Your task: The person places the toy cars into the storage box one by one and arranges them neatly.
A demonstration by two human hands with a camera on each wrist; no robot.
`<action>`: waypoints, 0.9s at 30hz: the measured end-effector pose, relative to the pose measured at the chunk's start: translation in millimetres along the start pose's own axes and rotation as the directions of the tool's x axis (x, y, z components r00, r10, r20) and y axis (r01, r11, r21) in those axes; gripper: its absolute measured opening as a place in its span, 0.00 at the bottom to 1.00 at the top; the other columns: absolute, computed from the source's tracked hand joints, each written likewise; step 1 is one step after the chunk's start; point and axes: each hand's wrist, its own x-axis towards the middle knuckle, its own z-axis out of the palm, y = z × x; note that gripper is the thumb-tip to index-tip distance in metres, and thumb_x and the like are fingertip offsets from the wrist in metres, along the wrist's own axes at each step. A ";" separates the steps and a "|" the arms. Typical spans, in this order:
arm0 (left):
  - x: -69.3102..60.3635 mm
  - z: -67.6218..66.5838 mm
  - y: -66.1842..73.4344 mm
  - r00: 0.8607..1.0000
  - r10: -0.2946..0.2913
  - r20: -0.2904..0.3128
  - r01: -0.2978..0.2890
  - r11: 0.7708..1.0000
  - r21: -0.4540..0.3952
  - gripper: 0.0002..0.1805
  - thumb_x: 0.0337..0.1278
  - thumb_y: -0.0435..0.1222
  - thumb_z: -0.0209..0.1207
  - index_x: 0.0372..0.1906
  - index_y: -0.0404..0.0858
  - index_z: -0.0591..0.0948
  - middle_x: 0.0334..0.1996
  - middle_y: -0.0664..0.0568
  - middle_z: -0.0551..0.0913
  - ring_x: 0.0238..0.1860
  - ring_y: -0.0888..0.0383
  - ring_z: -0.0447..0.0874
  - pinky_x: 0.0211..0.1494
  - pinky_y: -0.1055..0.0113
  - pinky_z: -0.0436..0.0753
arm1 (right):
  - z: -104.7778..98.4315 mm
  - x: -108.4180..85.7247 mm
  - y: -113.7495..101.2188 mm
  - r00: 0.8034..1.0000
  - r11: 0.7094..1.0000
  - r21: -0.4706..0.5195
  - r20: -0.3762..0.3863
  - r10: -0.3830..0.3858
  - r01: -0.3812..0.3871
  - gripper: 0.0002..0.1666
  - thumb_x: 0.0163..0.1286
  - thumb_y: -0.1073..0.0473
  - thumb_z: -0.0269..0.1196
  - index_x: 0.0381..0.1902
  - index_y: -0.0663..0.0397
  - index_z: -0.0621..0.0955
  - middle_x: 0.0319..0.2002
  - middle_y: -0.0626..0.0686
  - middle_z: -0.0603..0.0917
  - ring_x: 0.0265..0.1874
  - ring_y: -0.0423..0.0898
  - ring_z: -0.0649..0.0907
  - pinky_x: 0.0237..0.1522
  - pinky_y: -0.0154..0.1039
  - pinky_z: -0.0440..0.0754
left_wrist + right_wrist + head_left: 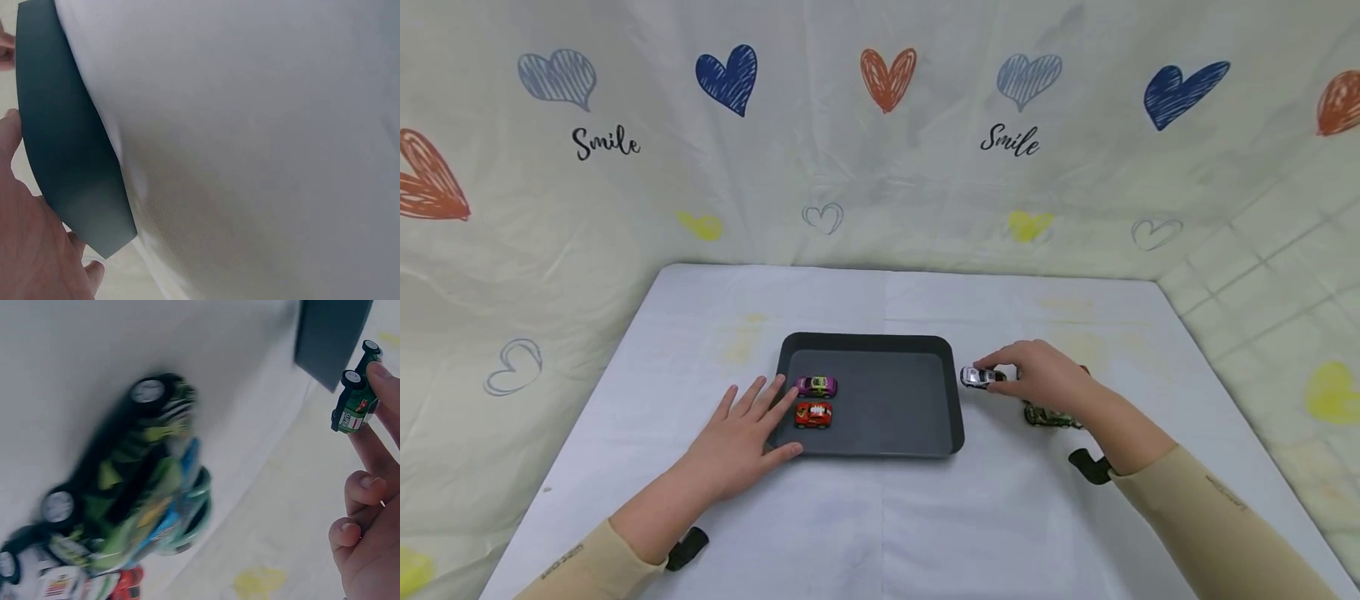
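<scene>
A dark grey tray (891, 421) lies on the white-covered table. My left hand (737, 446) rests at its left edge with fingers spread; the left wrist view shows that hand (34, 250) along the tray's side (72, 144). Inside the tray at the left, a purple toy car (816, 386) stands behind a red toy car (813, 415). Just right of the tray, my right hand (1047, 375) pinches a small toy car (976, 377) between thumb and fingers. It looks silvery from the head view, while its side (356, 409) appears green in the right wrist view.
Under the right forearm stands a dark green patterned toy car (1051, 415), partly covered. More toy cars cluster beside the green one (125, 487) in the right wrist view, including a white one (62, 581); they are blurred. A heart-printed cloth (880, 167) hangs behind the table.
</scene>
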 end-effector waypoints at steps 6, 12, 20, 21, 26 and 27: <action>0.8 0.0 0.1 1.000 0.001 -0.006 -0.001 1.000 0.000 0.47 0.63 0.66 0.51 0.79 0.47 0.55 0.79 0.48 0.49 0.78 0.43 0.44 0.76 0.40 0.42 | -5.6 18.4 -16.4 1.000 1.000 0.021 -0.001 -0.020 0.020 0.22 0.64 0.54 0.71 0.57 0.40 0.84 0.54 0.46 0.85 0.55 0.52 0.82 0.53 0.51 0.80; 1.2 1.6 -1.3 1.000 0.010 -0.025 -0.011 1.000 -0.017 0.48 0.62 0.68 0.50 0.79 0.46 0.57 0.79 0.47 0.51 0.78 0.41 0.45 0.76 0.39 0.44 | -6.7 41.5 -33.8 0.999 0.998 0.037 0.012 -0.045 0.044 0.22 0.64 0.53 0.71 0.57 0.39 0.84 0.55 0.46 0.84 0.58 0.51 0.80 0.56 0.50 0.79; -0.8 -2.5 -0.5 1.000 0.000 -0.020 -0.001 1.000 -0.017 0.47 0.63 0.66 0.52 0.79 0.46 0.56 0.79 0.47 0.50 0.78 0.41 0.45 0.76 0.39 0.44 | -6.8 74.8 -59.6 0.994 0.994 0.032 0.024 -0.103 0.103 0.22 0.65 0.52 0.70 0.58 0.40 0.84 0.56 0.46 0.84 0.58 0.47 0.80 0.57 0.47 0.78; -1.0 -2.9 -0.1 1.000 0.000 -0.015 0.000 1.000 -0.014 0.47 0.63 0.66 0.52 0.79 0.46 0.56 0.79 0.47 0.50 0.78 0.41 0.45 0.76 0.39 0.44 | -7.0 78.0 -62.7 0.994 0.994 0.038 0.026 -0.107 0.106 0.22 0.65 0.52 0.70 0.58 0.39 0.84 0.56 0.45 0.84 0.58 0.47 0.80 0.57 0.47 0.78; -0.6 -1.2 0.1 1.000 0.001 -0.010 -0.002 1.000 -0.012 0.46 0.63 0.66 0.52 0.79 0.47 0.56 0.79 0.48 0.50 0.78 0.42 0.45 0.76 0.39 0.44 | -6.0 94.2 -77.5 0.993 0.993 0.040 0.036 -0.111 0.110 0.22 0.66 0.51 0.70 0.58 0.37 0.84 0.56 0.44 0.83 0.59 0.47 0.79 0.59 0.47 0.77; -0.5 -0.6 0.1 1.000 -0.001 -0.009 0.000 1.000 -0.010 0.47 0.63 0.66 0.51 0.79 0.47 0.56 0.79 0.48 0.50 0.78 0.42 0.45 0.76 0.39 0.44 | -5.3 97.6 -80.6 0.993 0.993 0.032 0.037 -0.116 0.115 0.22 0.66 0.51 0.69 0.58 0.37 0.84 0.56 0.44 0.83 0.59 0.47 0.79 0.60 0.47 0.76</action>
